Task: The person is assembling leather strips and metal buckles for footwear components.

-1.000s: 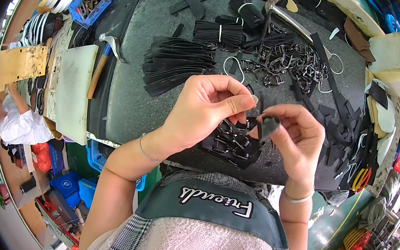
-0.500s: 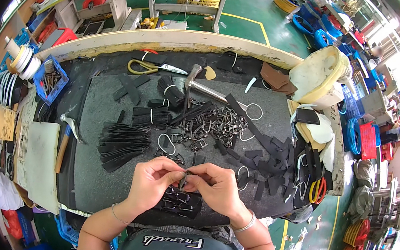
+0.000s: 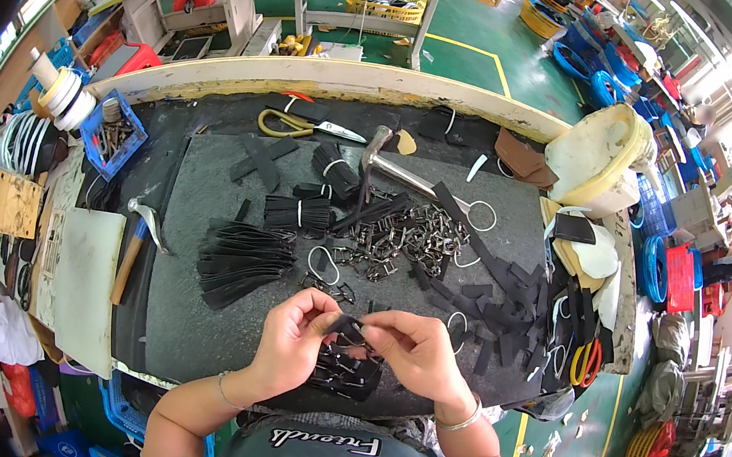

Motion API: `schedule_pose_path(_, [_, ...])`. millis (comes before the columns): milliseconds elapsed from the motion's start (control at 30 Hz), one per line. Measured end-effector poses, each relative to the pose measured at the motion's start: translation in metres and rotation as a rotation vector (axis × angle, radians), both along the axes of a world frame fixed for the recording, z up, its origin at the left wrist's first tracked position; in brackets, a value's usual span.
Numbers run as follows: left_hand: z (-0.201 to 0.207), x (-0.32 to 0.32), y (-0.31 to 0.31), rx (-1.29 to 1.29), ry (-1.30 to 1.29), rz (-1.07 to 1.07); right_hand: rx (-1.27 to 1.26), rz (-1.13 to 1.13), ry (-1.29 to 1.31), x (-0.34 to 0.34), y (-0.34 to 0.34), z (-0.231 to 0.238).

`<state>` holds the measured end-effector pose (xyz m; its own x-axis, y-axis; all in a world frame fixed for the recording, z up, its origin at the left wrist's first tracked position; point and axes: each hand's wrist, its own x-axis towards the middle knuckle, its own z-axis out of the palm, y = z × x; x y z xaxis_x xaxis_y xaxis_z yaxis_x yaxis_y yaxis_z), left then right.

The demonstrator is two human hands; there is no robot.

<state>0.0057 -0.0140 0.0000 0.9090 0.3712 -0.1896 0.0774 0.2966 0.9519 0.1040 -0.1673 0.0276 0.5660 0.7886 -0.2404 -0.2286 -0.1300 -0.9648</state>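
My left hand pinches a short black strip between thumb and fingers, over the near edge of the worktable. At the strip's right end my right hand closes its thumb and forefinger, where a bit of metal glints. The metal part's exact shape is too small to tell. Just below my hands lies a group of black strips with metal buckles, partly covered by my fingers. Beyond them a heap of loose metal buckles is spread on the dark slab.
Fanned black strips and tied bundles lie at left; loose black pieces at right. A hammer and scissors lie at the back, another hammer at left. A whitish tub stands back right.
The black strip shows more plainly between my hands, and my fingertips are slightly farther apart. The whole view has shifted, so the table appears a little more to the right.
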Motion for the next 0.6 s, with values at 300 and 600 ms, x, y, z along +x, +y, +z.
schedule_pose_path(300, [0.001,0.001,0.004,0.476,-0.234,0.055,-0.040,-0.168,-0.420,-0.014,0.002,-0.008])
schedule_pose_path(600, [0.010,-0.001,0.004,0.692,-0.272,0.060,0.020,-0.249,-0.463,-0.023,0.007,-0.009])
